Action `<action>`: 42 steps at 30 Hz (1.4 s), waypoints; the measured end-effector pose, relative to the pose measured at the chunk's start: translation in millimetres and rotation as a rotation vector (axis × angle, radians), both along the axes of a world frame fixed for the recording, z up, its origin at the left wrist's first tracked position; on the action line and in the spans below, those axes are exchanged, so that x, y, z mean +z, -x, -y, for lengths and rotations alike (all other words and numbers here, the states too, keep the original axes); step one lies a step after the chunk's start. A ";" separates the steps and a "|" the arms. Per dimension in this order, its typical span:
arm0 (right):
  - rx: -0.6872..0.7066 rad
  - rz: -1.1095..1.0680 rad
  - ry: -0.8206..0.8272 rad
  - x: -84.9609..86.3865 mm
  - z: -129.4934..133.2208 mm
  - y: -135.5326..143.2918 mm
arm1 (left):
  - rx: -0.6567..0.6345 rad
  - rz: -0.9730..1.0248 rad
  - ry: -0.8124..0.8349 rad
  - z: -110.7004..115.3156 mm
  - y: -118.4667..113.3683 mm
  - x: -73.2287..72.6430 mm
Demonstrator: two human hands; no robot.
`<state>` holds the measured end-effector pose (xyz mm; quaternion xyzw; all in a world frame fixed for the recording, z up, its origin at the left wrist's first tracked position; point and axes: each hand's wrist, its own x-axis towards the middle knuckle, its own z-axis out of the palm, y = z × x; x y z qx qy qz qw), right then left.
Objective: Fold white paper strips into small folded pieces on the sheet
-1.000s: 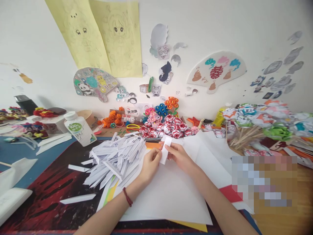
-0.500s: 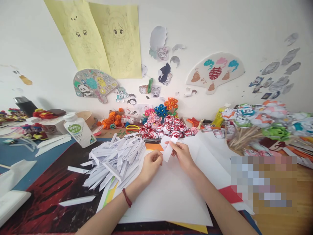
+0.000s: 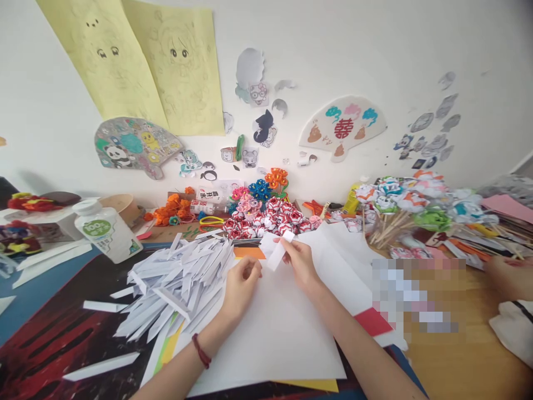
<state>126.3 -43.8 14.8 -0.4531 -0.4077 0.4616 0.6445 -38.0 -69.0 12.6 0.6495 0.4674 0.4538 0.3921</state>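
Observation:
My right hand (image 3: 300, 264) pinches a folded white paper strip (image 3: 275, 256) between thumb and fingers, over the large white sheets. Just left of it, my left hand (image 3: 244, 286) is curled closed, its fingers apart from that strip; whatever it may hold is hidden. Beside my left hand lies a heaped pile of narrow white paper strips (image 3: 166, 300). Under both forearms spread the large white paper sheets (image 3: 270, 339), with coloured paper edges showing beneath.
A white bottle (image 3: 107, 230) stands at left. Behind my hands are red-and-white paper flowers (image 3: 270, 219). Paper flowers on sticks (image 3: 412, 205) stand at right. Another person's hand (image 3: 510, 278) rests near a wooden surface (image 3: 470, 355) at far right. A patch there is blurred.
The view has swung right, so the things on the table appear further left and another person's hand shows at far right. My hands keep nearly the same pose.

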 end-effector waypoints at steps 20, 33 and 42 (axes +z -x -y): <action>0.229 0.272 -0.016 -0.1 5.5 12.1 | 0.032 -0.225 -0.067 2.9 -4.1 -3.6; 0.347 0.171 -0.040 4.6 6.4 7.6 | 0.012 -0.095 0.001 1.2 -3.6 -0.5; 0.368 0.202 -0.043 3.7 5.5 7.2 | -0.001 -0.090 0.023 -1.4 -3.5 -4.3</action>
